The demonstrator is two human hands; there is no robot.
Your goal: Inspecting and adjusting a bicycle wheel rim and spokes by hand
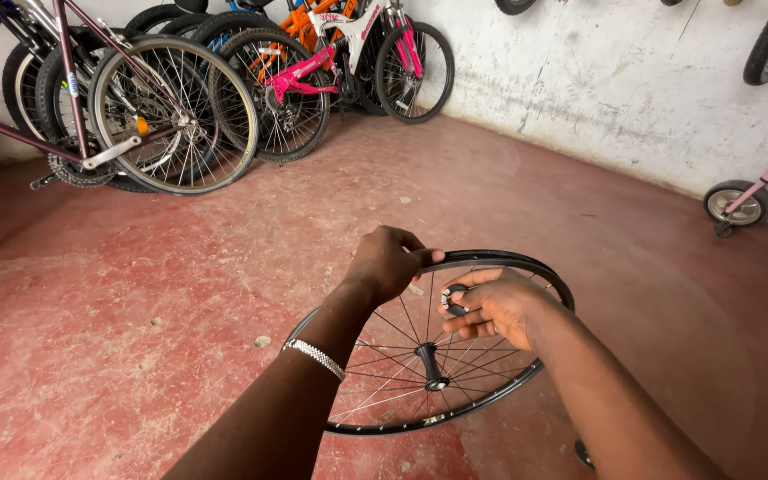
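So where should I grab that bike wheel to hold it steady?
Grab the black rim of the bike wheel from above, like the left hand at its far edge. It's thin enough for fingers to wrap, while the spokes are too skinny.

I count one loose bicycle wheel [428,356] over the red floor, and two hands on it: the left hand [388,262] and the right hand [491,307]. One silver bracelet [315,356] is on the left wrist. One small pink bicycle [762,191] stands at the right wall. The bicycles [224,80] at the far wall overlap, so I cannot count them exactly.
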